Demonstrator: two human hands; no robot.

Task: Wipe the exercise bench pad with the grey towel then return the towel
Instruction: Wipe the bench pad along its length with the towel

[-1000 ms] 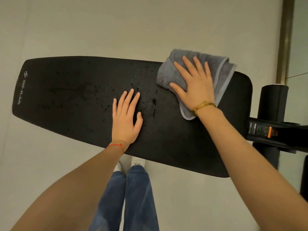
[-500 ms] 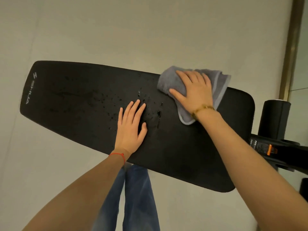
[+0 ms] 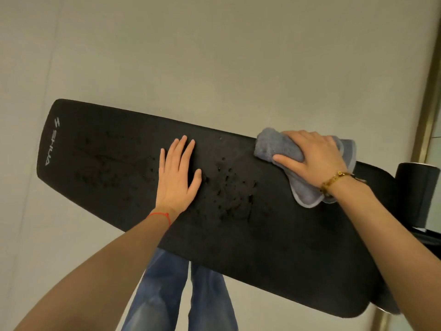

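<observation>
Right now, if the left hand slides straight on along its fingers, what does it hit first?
Nothing, probably: the left hand lies flat on the bench pad, fingers pointing at its far edge. Only bare pad, then floor. The grey towel sits well to the right.

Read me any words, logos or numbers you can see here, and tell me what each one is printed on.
"SHUA", in pale letters with a small logo mark above it: printed on the narrow left end of the black bench pad.
No other text can be read: nothing shows on the grey towel.
</observation>
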